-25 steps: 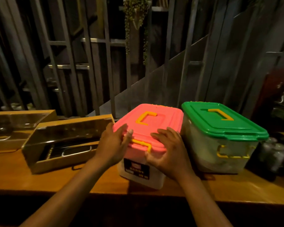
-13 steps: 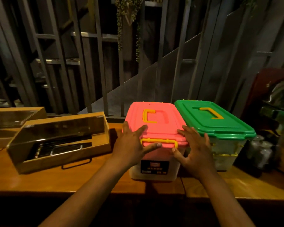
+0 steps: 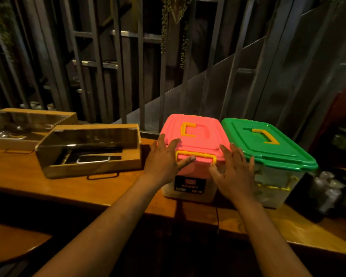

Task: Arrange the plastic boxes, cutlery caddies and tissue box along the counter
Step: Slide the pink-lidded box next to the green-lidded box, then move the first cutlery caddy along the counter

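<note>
the pink-lidded translucent plastic box (image 3: 194, 156) sits touching the green-lidded plastic box (image 3: 268, 156) on its right. left hand (image 3: 164, 160) and right hand (image 3: 234, 170) spread flat against its near corners. rigid, probably light and slippery: grip the lid rim.

Both forearms are bare up to the frame's lower edge, no sleeve showing. The left hand (image 3: 164, 160) and right hand (image 3: 235, 172) are ungloved.
</note>
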Demonstrator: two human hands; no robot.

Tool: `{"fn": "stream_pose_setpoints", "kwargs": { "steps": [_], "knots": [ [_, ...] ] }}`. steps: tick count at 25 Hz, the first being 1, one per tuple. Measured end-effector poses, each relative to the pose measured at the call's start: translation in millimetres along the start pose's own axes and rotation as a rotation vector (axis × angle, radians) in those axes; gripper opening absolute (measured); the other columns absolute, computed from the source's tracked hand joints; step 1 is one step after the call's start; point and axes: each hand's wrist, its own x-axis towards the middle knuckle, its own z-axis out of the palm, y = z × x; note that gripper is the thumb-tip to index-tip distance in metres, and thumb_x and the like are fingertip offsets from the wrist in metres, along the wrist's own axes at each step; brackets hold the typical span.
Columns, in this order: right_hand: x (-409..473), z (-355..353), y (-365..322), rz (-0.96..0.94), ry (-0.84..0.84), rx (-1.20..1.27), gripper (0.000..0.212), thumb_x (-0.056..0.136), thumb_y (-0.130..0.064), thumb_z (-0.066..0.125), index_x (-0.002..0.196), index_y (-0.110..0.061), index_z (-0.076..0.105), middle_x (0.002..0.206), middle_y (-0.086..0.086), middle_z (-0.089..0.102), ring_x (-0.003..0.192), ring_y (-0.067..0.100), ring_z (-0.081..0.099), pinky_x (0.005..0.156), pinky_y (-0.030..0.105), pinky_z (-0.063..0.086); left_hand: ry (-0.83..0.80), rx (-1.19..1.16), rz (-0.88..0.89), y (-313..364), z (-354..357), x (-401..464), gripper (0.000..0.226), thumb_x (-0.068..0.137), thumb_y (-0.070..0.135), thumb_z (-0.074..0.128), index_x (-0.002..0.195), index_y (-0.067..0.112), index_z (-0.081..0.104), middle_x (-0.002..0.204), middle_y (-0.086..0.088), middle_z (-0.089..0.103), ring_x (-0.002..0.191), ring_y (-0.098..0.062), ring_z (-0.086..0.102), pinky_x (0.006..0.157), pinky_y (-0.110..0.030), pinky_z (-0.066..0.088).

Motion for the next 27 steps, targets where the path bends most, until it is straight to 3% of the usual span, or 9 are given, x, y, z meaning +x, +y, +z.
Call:
{"fn": "stream_pose_setpoints", "kwargs": {
  "steps": [4,8,15,19,23,27],
  "knots": [
    [-23.6,-0.5,-50.1,-0.084,0.148,0.139,0.066,0.069,-0.037,0.060,0.134,-0.031,0.050,0.149,0.005,0.041,0.140,0.030,0.029,0.112,0.057,0.023,0.135,0.080,0.151,-32.5,-11.0,-35.6,0.061,0.091,0.056,0.050,0.145,0.042,0.027,0.157,-0.005,0.025,0.142,-0.028,0.024,0.105,-0.045,0.039],
    [-35.5,19.7,-120.8,-0.250,0.164,0.196,0.055,0.076,-0.033,0.063,0.130,-0.030,0.055,0.146,0.002,0.045,0.140,0.026,0.031,0.116,0.045,0.014,0.153,0.086,0.064,-105.4,-36.9,-48.0,0.056,0.090,0.039,0.061,0.141,0.041,0.038,0.154,-0.003,0.033,0.143,-0.027,0.025,0.108,-0.045,0.036],
    [-19.6,121.9,-252.8,-0.266,-0.006,0.338,0.048,0.078,-0.032,0.059,0.126,-0.034,0.056,0.141,-0.002,0.051,0.138,0.020,0.035,0.109,0.051,0.034,0.185,0.195,-0.096,-281.9,-93.9,-36.1,0.049,0.091,0.048,0.055,0.138,0.035,0.048,0.145,-0.003,0.045,0.138,-0.025,0.034,0.107,-0.047,0.040],
    [-15.0,177.4,-324.2,-0.248,-0.148,0.326,0.050,0.083,-0.036,0.058,0.132,-0.038,0.050,0.149,-0.006,0.041,0.143,0.017,0.025,0.114,0.050,0.028,0.148,0.163,-0.301,-375.1,-111.1,-12.8,0.052,0.092,0.049,0.053,0.141,0.034,0.044,0.152,-0.012,0.034,0.141,-0.031,0.028,0.106,-0.047,0.038],
    [-15.1,207.6,-363.8,-0.182,-0.239,0.331,0.056,0.084,-0.036,0.059,0.138,-0.041,0.042,0.153,-0.008,0.032,0.145,0.017,0.018,0.117,0.045,0.024,0.062,0.020,-0.388,-404.5,-101.1,-7.7,0.055,0.098,0.049,0.039,0.150,0.033,0.030,0.157,-0.012,0.028,0.128,-0.030,0.049,0.087,-0.040,0.051],
    [-10.2,215.9,-370.0,-0.125,-0.297,0.361,0.067,0.079,-0.034,0.060,0.140,-0.045,0.036,0.154,-0.010,0.027,0.145,0.016,0.015,0.113,0.050,0.031,0.150,0.046,-0.320,-387.0,-107.7,-21.2,0.049,0.100,0.048,0.028,0.144,0.031,0.043,0.138,-0.008,0.056,0.114,-0.025,0.060,0.079,-0.038,0.053]
  ]
}}
